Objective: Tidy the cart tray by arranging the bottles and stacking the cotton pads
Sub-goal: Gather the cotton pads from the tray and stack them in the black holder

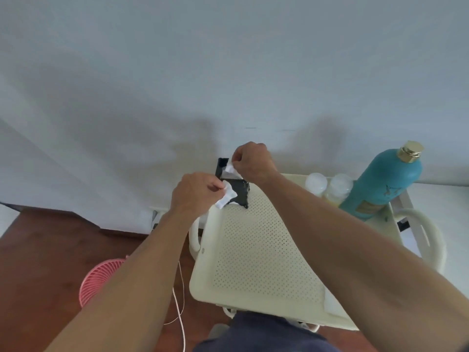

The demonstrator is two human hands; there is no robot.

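The cream perforated cart tray [256, 252] fills the lower middle. A black holder [239, 191] stands at its far left corner. My left hand [195, 194] pinches a white cotton pad [226, 198] at the holder's left side. Just above the holder's top, my right hand [253, 161] pinches a second white cotton pad [230, 169]. A tall teal bottle [380, 184] with a gold cap stands at the tray's far right corner. Beside it stand two small bottles with white caps [316, 183] [340, 185]. Another white pad [332, 302] lies near the tray's front right, partly under my right forearm.
A white wall rises right behind the cart. A pink round fan [99, 280] sits on the brown floor at the left, with a white cable [181, 301] beside it. The cart's white handle [429, 232] curves at the right.
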